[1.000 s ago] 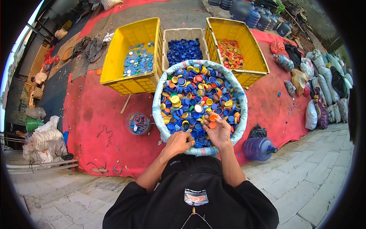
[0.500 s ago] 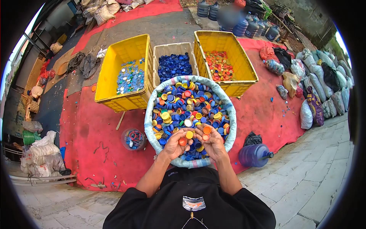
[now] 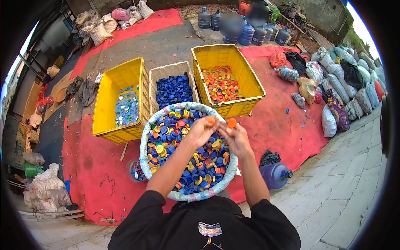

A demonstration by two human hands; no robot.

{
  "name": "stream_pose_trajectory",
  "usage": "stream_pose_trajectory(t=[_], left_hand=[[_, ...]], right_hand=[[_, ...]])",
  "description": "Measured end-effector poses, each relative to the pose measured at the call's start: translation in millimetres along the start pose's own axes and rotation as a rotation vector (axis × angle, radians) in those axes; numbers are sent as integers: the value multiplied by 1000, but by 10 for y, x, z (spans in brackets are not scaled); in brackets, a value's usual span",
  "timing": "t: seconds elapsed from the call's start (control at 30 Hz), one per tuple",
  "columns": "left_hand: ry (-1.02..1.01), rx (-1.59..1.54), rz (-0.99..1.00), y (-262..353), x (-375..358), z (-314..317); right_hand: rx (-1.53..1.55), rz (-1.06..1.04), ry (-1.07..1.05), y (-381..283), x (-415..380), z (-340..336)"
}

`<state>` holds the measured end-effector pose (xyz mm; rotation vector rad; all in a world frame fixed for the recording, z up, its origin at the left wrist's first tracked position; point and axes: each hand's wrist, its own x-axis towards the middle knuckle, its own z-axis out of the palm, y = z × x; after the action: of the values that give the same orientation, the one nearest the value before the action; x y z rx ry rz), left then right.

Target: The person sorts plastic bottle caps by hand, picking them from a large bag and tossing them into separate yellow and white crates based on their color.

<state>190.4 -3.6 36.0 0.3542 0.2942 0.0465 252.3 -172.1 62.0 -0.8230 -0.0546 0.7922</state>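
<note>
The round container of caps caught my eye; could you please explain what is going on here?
A person holds an orange cap in the left hand and another orange cap in the right hand, near the far right rim of the round container heaped with mixed caps. Beyond it, the left yellow crate holds mostly pale blue caps, the white crate dark blue caps, and the right yellow crate mostly orange and red caps.

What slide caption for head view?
Left grip and right grip hold orange bottle caps at a tub of assorted caps.
</note>
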Motion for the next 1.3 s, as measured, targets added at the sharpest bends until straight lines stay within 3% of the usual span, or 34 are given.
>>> stream_pose_trajectory(t=[0.03, 0.13, 0.27, 0.4, 0.5, 0.7, 0.8, 0.87, 0.93, 1.3], left_hand=[[21, 168, 95, 168, 263, 199], [249, -32, 156, 533, 813, 405], [295, 32, 216, 607, 430, 246], [404, 82, 324, 572, -306, -190], [413, 67, 390, 513, -889, -485], [567, 198, 539, 313, -1840, -800], [685, 275, 567, 155, -2159, -802], [735, 279, 559, 58, -2293, -875], [749, 389, 567, -22, -2404, -923], [733, 425, 597, -133, -2784, -960]], right_hand=[[33, -8, -85, -206, 331, 33], [-101, -92, 20, -564, 1000, -28], [-84, -143, 132, -574, 1026, -239], [-74, -138, 261, -327, 471, -249], [-164, -150, 190, -25, 135, -341], [-1092, -275, 116, 654, -373, -56], [-1304, -348, -39, 982, -440, 109], [-1351, -265, -109, 1138, -435, 236], [-1546, -445, -243, 1241, -402, 382], [-1709, -557, -498, 1485, -47, 769]])
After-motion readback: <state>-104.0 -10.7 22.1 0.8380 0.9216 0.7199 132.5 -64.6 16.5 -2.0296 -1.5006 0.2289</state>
